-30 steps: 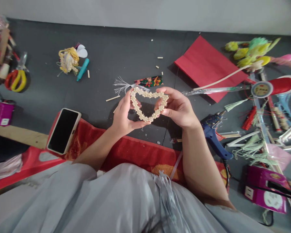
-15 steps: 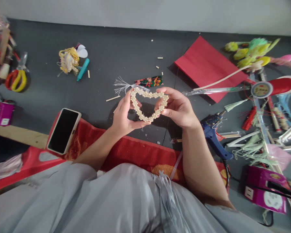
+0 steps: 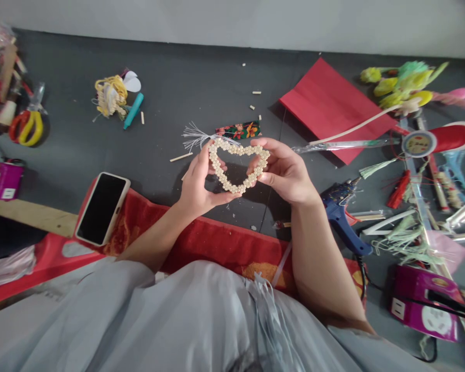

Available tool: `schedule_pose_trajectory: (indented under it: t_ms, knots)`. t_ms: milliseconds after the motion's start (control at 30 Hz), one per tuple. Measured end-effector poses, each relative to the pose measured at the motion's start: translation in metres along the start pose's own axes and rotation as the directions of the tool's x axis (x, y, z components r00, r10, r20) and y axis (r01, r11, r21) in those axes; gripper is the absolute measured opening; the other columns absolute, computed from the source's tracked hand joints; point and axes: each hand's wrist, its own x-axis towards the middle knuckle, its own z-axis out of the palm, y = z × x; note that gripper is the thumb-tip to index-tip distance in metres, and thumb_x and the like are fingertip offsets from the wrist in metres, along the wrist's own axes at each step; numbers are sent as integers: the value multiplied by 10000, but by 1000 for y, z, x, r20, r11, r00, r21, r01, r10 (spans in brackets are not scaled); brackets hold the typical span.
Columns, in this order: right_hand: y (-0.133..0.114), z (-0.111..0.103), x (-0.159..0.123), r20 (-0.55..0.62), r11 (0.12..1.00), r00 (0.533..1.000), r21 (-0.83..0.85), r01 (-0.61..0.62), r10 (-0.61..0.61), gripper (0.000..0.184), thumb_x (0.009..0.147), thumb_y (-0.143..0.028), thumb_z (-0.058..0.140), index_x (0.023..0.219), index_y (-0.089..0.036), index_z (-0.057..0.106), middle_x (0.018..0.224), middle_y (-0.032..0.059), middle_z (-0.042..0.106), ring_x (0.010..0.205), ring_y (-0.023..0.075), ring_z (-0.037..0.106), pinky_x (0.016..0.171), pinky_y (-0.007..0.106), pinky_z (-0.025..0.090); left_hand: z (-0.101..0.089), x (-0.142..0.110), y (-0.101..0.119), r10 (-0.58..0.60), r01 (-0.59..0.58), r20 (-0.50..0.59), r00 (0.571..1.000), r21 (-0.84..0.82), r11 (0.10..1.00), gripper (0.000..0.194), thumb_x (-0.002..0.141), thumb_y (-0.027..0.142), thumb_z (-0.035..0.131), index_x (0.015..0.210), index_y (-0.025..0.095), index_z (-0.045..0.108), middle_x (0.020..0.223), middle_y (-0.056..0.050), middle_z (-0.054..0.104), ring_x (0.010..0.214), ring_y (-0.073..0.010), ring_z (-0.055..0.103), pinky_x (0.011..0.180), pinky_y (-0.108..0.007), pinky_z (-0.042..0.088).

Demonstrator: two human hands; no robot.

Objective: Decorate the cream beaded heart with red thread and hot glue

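Observation:
A cream, beaded-looking heart-shaped frame is held up over the dark table between both hands, its middle hollow. My left hand grips its left side, with the thumb under the lower point and the fingers at the upper left. On the right edge, my right hand pinches the frame between thumb and fingers. Just behind it lie a bundle of thin white wires and a dark floral strip. Some fingertips are hidden behind the frame.
A blue glue gun lies right of my right forearm, near a red paper sheet and a ribbon spool. On the left are a phone, a teal marker, yellow-handled scissors and a yarn bundle.
Almost nothing differs. Both hands keep the heart-shaped frame in the same place, and the whole view has shifted very slightly.

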Motion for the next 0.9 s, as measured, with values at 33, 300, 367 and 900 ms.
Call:
schedule_pose_trajectory:
  t_ms: [33, 300, 367, 900]
  knots:
    - [0, 0, 0, -1, 1000, 1000, -3, 0, 0, 676, 822, -570, 792, 1370, -279, 525, 944, -7, 703, 730, 156, 715, 717, 370, 680, 0, 0, 0, 0, 0, -2, 1000, 5, 1000, 1146, 724, 751, 783, 1616, 275, 244, 1195, -107, 622, 903, -222, 732, 743, -328, 657]
    - [1, 0, 1, 5, 1000, 1000, -23, 12, -11, 680, 831, -573, 783, 1382, -276, 516, 1067, 26, 724, 758, 152, 725, 691, 348, 683, 0, 2, 4, -9, 9, -6, 1000, 39, 999, 1109, 744, 764, 756, 1601, 258, 265, 1123, -86, 644, 924, -227, 729, 756, -328, 651]
    - [0, 0, 1, -1, 1000, 1000, -18, 10, -11, 674, 828, -570, 788, 1374, -279, 522, 1066, 23, 723, 760, 152, 726, 689, 348, 684, 0, 3, 5, -15, 15, 1, 1000, 48, 999, 1110, 747, 768, 749, 1602, 255, 260, 1124, -88, 645, 927, -228, 729, 749, -325, 649]
    - [-5, 1, -1, 17, 1000, 1000, -23, -4, 4, 631, 871, -556, 748, 1393, -285, 519, 945, -12, 678, 718, 153, 715, 733, 377, 666, -1, 3, 4, 18, -16, -22, 1000, 51, 999, 1082, 747, 854, 641, 1610, 310, 281, 1064, -62, 644, 678, -140, 670, 673, -330, 652]
